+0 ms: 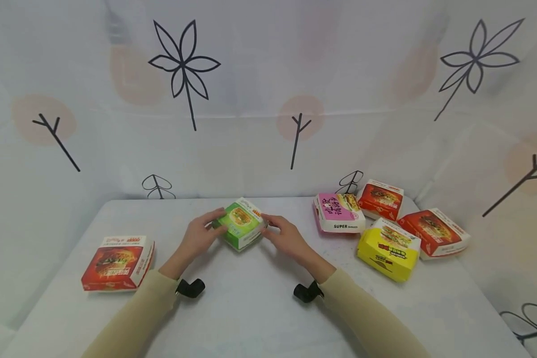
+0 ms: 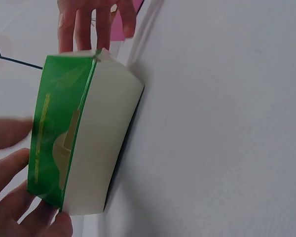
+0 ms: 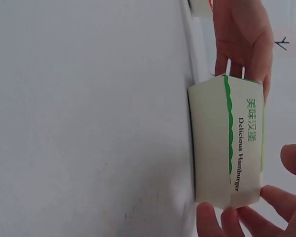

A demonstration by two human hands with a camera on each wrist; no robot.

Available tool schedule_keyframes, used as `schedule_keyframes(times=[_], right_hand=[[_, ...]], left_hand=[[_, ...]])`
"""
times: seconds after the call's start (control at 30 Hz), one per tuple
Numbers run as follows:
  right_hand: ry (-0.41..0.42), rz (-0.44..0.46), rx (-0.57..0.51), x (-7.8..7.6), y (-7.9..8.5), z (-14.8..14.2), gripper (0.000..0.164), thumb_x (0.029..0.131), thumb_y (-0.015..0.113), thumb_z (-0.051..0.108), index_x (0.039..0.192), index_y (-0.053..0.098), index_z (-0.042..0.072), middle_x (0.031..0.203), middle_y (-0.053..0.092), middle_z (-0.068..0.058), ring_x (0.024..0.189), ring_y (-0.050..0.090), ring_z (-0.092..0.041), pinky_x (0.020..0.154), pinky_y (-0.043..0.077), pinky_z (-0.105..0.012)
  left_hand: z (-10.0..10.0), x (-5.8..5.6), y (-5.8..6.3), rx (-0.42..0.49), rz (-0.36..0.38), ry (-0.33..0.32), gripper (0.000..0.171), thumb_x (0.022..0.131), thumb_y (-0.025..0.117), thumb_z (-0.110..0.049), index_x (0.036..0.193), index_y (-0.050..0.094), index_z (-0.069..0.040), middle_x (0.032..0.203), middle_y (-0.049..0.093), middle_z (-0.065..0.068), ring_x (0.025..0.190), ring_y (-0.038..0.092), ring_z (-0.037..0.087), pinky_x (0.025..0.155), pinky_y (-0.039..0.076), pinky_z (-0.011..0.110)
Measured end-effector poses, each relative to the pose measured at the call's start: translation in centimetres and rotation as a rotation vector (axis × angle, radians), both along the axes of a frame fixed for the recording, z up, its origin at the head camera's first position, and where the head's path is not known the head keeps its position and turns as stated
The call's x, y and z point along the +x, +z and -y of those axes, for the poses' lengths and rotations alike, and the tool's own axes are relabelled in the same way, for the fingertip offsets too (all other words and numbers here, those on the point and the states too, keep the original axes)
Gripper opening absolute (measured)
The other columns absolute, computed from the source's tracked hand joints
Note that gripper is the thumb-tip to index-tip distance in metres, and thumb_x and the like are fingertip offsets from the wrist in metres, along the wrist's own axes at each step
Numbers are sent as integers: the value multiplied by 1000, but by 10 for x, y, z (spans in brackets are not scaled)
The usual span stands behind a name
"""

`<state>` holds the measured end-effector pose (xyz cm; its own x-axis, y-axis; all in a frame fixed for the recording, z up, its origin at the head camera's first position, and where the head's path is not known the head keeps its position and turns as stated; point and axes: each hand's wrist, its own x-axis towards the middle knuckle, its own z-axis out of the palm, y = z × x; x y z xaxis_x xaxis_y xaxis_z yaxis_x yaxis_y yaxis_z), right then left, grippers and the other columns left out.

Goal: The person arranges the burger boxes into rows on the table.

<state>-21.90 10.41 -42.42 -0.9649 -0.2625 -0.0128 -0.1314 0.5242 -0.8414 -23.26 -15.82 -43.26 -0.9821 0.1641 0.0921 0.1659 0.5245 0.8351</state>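
Note:
A green and white hamburger box [image 1: 241, 224] sits between both hands near the back middle of the table, its base on or just above the cloth. At its left side, my left hand [image 1: 201, 234] holds it with fingers and thumb. The right hand [image 1: 288, 237] grips the opposite side with its fingertips. A green flap with a small cut-out marks the box [image 2: 59, 123] in the left wrist view. The right wrist view shows the white side of the box [image 3: 245, 138], printed "Delicious Hamburger"; there the right thumb [image 3: 293, 159] stands off the box.
One red burger box [image 1: 114, 263] lies on the left beside the left forearm. Grouped at the right are a pink box [image 1: 339, 214], a yellow box [image 1: 390, 248], a red box [image 1: 380, 199] behind and another red box [image 1: 435, 232]. A patterned cloth backdrop [image 1: 241, 149] rises behind the table.

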Motion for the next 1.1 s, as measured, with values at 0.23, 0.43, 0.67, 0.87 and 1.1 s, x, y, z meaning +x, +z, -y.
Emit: schedule_keyframes(times=[0.23, 0.43, 0.67, 0.87, 1.1], right_hand=[[32, -16, 5, 9, 0, 0, 51, 99, 62, 31, 147, 50, 19, 146, 50, -6, 134, 46, -28, 109, 36, -54], [107, -42, 52, 8, 1, -9, 47, 99, 63, 32, 143, 55, 22, 142, 55, -2, 128, 53, -24, 106, 41, -51], [149, -5, -31, -5, 5, -20, 45, 99, 63, 24, 143, 56, 19, 137, 61, 1, 127, 55, -24, 107, 41, -50], [125, 12, -91, -17, 3, -12, 49, 99, 63, 27, 147, 52, 20, 146, 53, -4, 134, 48, -28, 109, 37, -51], [83, 27, -113, -35, -3, 4, 53, 98, 63, 33, 149, 48, 26, 149, 49, -6, 141, 38, -27, 113, 30, -54]], left_hand=[[-3, 0, -3, -9, 31, -21, 69, 88, 76, -38, 146, 50, -12, 159, 35, 3, 148, 25, 28, 117, 25, 49], [-3, -2, 0, -22, 32, -40, 72, 86, 78, -38, 147, 48, -13, 159, 34, 5, 148, 23, 30, 118, 21, 51], [5, -6, 1, 33, 54, -97, 68, 87, 79, -30, 146, 49, -12, 158, 35, 6, 149, 22, 28, 119, 18, 47], [5, -6, -1, 67, 76, -126, 67, 86, 79, -28, 145, 51, -14, 158, 36, 6, 149, 20, 29, 119, 16, 49], [3, -11, -6, 99, 73, -181, 65, 87, 78, -21, 145, 51, -11, 158, 35, 8, 149, 19, 30, 120, 15, 48]])
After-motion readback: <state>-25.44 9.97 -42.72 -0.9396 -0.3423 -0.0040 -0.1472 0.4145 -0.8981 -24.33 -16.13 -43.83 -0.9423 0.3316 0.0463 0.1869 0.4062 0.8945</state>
